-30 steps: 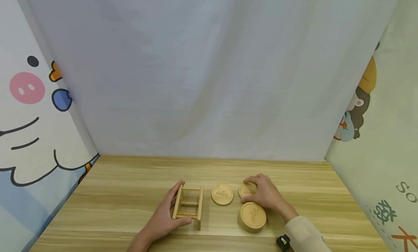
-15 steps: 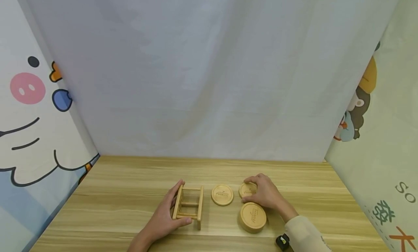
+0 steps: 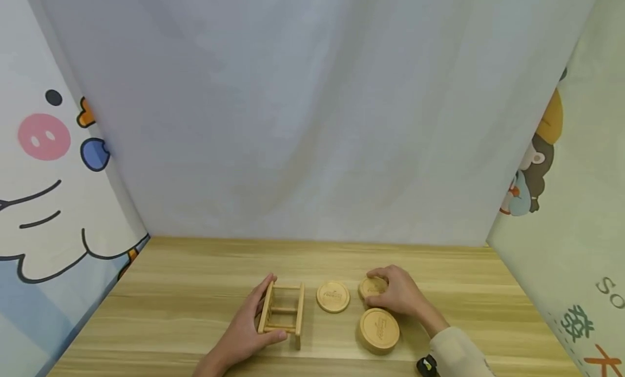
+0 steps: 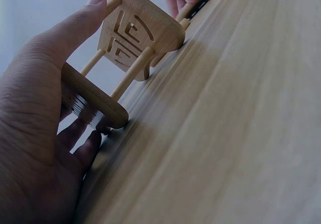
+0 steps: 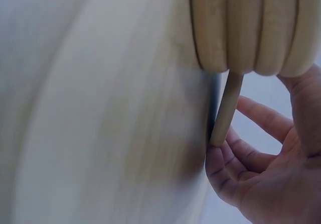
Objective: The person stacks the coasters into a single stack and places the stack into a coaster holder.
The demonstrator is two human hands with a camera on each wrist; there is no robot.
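My left hand [image 3: 241,333] holds a small wooden coaster rack [image 3: 299,317] on the table, thumb in front and fingers behind. In the left wrist view, the rack's carved end panel [image 4: 168,25] and the rods joining the two ends show clearly. A round wooden coaster [image 3: 372,286] is between the thumb and fingers of my right hand [image 3: 402,293]. From the right wrist, this coaster [image 5: 228,106] looks tilted beside the coaster stack [image 3: 379,329], its lower edge near the fingertips. Another coaster [image 3: 333,296] lies flat between the rack and my right hand.
The wood-grain table [image 3: 210,274] ends against a pale cloth backdrop [image 3: 312,149]. Printed cloth panels stand at the left [image 3: 73,214] and right [image 3: 561,247]. A black device [image 3: 427,365] sits by the right sleeve [image 3: 459,352].
The head view has shifted slightly, so the table sits a little lower. My right thumb and fingers have moved slightly right with the coaster. The left hand and rack stay put.
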